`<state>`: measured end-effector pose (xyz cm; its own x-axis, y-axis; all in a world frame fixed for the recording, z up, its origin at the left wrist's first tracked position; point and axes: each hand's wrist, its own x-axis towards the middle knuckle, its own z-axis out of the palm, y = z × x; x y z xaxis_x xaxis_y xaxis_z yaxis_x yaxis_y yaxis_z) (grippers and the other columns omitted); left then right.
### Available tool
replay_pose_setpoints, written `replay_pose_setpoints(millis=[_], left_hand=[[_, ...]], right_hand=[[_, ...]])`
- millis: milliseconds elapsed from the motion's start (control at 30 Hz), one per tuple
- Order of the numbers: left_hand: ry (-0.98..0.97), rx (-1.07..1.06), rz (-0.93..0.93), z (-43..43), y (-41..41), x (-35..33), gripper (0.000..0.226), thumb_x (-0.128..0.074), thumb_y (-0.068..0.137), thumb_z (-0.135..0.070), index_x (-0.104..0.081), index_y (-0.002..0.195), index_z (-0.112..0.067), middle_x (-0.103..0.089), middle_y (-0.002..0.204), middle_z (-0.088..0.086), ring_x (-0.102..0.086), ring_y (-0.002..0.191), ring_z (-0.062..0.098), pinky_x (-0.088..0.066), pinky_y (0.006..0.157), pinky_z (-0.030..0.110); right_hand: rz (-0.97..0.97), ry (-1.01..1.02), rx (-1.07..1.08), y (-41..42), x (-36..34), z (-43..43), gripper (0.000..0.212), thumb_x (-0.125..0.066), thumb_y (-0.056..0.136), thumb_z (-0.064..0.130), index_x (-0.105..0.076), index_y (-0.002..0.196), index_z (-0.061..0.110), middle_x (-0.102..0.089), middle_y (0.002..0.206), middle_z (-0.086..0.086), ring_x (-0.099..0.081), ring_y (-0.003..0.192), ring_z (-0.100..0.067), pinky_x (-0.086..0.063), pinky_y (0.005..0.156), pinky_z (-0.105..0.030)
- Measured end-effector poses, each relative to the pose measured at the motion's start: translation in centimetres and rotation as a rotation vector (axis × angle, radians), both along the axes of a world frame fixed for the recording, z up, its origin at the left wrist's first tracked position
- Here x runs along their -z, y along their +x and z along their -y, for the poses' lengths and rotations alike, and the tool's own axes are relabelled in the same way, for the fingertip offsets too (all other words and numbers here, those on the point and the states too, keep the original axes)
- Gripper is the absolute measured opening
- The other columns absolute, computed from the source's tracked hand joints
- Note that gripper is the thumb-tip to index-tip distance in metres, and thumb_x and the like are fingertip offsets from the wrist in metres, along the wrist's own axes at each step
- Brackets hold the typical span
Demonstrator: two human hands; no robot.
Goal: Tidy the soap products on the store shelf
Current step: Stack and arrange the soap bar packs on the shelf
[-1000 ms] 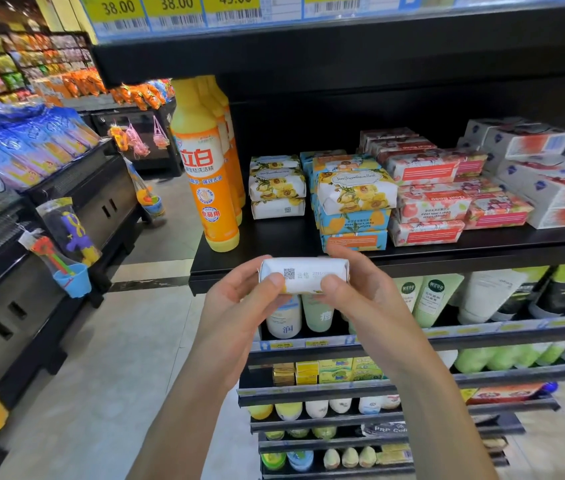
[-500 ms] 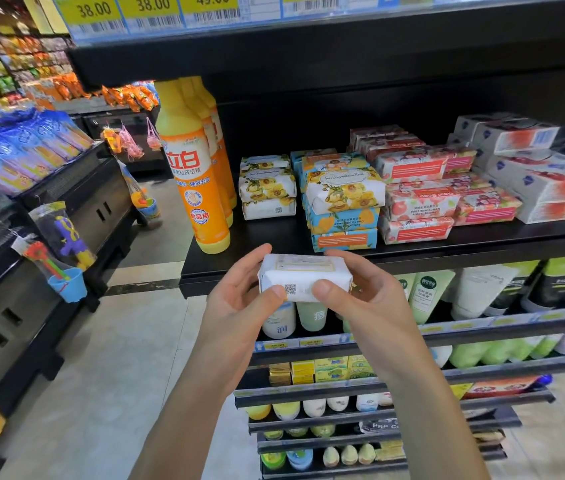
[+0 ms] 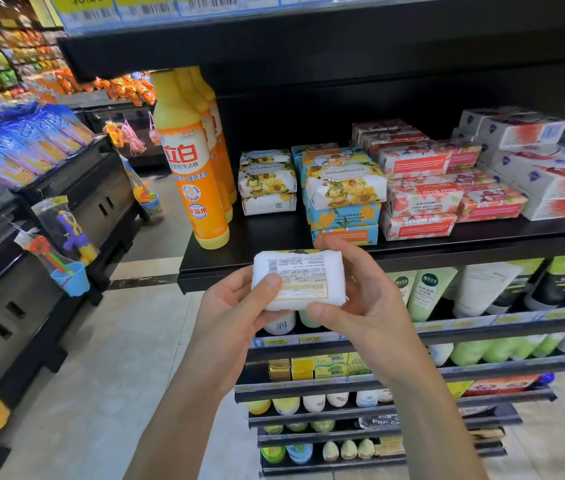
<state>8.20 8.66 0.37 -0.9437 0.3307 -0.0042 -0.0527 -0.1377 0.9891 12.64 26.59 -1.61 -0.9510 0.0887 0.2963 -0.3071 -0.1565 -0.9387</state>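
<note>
A white wrapped soap bar (image 3: 300, 280) is held in front of the black shelf (image 3: 274, 258), its printed label side facing me. My left hand (image 3: 236, 317) grips its left end with the thumb on the face. My right hand (image 3: 364, 306) grips its right end, fingers curled behind it. On the shelf stand a short stack of white yellow-flower soaps (image 3: 267, 183), a taller stack of flower and blue soaps (image 3: 343, 199), pink soap bars (image 3: 423, 192) and white-and-red boxed soaps (image 3: 547, 171).
Tall orange detergent bottles (image 3: 192, 161) stand at the shelf's left end. Lower shelves hold green and white tubes (image 3: 481, 289) and small bottles. A dark display cabinet (image 3: 42, 244) with hanging toys lines the aisle on the left, with tiled floor between.
Both hands have turned the soap bar so that its large printed label side now faces me instead of its narrow edge. The view has shifted slightly closer to the shelf.
</note>
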Motion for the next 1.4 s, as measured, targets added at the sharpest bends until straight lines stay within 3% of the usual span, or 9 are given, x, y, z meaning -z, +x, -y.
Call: replay_pose_setpoints(millis=[167,267,367,567,800,933,1133,1267,1400], left_hand=[[-0.016,-0.038,-0.022,0.1,0.0,0.3,0.054,-0.069,0.082,-0.028,-0.063,0.133,-0.011,-0.076,0.121,0.003,-0.071,0.115,0.020,-0.058,0.098,0.040],[-0.036,-0.049,-0.032,0.1,0.0,0.5,0.059,-0.072,0.079,-0.029,-0.062,0.134,-0.011,-0.075,0.123,0.004,-0.070,0.116,0.023,-0.056,0.100,0.045],[-0.044,-0.050,-0.024,0.4,-0.1,0.7,0.065,-0.074,0.077,-0.031,-0.060,0.138,-0.012,-0.073,0.126,0.005,-0.069,0.118,0.025,-0.055,0.101,0.048],[-0.024,-0.031,-0.039,0.6,-0.3,0.6,0.061,-0.071,0.079,-0.023,-0.059,0.139,-0.017,-0.073,0.126,0.003,-0.068,0.119,0.023,-0.059,0.096,0.038],[-0.020,0.021,-0.020,0.6,-0.2,-0.1,0.049,-0.064,0.086,-0.028,-0.061,0.133,-0.015,-0.074,0.122,0.004,-0.069,0.117,0.017,-0.058,0.095,0.030],[-0.031,0.031,0.049,1.0,-0.2,-0.2,0.057,-0.060,0.083,-0.049,-0.063,0.128,-0.013,-0.076,0.118,0.005,-0.071,0.114,0.020,-0.060,0.094,0.037],[-0.011,-0.021,0.056,0.8,-0.2,-0.2,0.067,-0.073,0.073,-0.045,-0.064,0.129,-0.009,-0.076,0.118,0.007,-0.072,0.112,0.023,-0.059,0.097,0.042],[-0.018,-0.078,0.033,0.8,-0.4,0.1,0.068,-0.078,0.068,-0.042,-0.064,0.129,-0.015,-0.076,0.117,0.008,-0.072,0.113,0.024,-0.059,0.096,0.041],[-0.015,-0.105,0.016,0.7,-0.5,0.5,0.069,-0.079,0.067,-0.042,-0.065,0.130,-0.019,-0.075,0.117,0.008,-0.072,0.113,0.025,-0.059,0.097,0.043]], right_hand=[[0.100,-0.072,0.085,-0.2,-0.5,0.4,0.063,-0.078,0.080,0.026,-0.055,0.139,0.027,-0.070,0.126,0.009,-0.067,0.118,-0.014,-0.057,0.096,-0.034],[0.172,-0.061,0.111,-0.4,-0.5,0.5,0.050,-0.076,0.080,0.035,-0.066,0.127,0.022,-0.076,0.116,0.006,-0.071,0.110,-0.015,-0.057,0.096,-0.034],[0.195,-0.052,0.102,-0.6,-0.4,0.6,0.045,-0.077,0.081,0.035,-0.070,0.121,0.017,-0.077,0.113,0.001,-0.072,0.108,-0.016,-0.057,0.094,-0.032],[0.165,-0.062,0.106,-0.7,-0.1,0.7,0.035,-0.075,0.089,0.017,-0.069,0.123,0.014,-0.076,0.116,0.000,-0.071,0.111,-0.017,-0.058,0.092,-0.031],[0.071,-0.025,0.093,-0.7,0.2,0.5,0.046,-0.077,0.083,0.013,-0.065,0.127,0.012,-0.074,0.120,-0.005,-0.068,0.116,-0.022,-0.056,0.096,-0.037],[0.017,0.009,0.074,-0.6,0.4,0.5,0.048,-0.078,0.082,0.007,-0.065,0.127,0.014,-0.074,0.119,-0.004,-0.067,0.116,-0.021,-0.055,0.092,-0.028],[-0.001,-0.004,0.020,-0.9,0.5,0.6,0.051,-0.080,0.081,0.005,-0.065,0.129,0.015,-0.071,0.120,-0.007,-0.065,0.117,-0.024,-0.054,0.091,-0.029],[0.076,-0.021,0.025,-0.9,0.3,0.8,0.062,-0.084,0.079,0.030,-0.061,0.136,0.029,-0.067,0.130,0.001,-0.063,0.123,-0.018,-0.054,0.094,-0.030],[0.233,-0.017,0.101,-1.0,0.2,1.4,0.068,-0.080,0.069,0.056,-0.063,0.130,0.033,-0.072,0.122,0.006,-0.070,0.112,-0.016,-0.057,0.097,-0.037]])
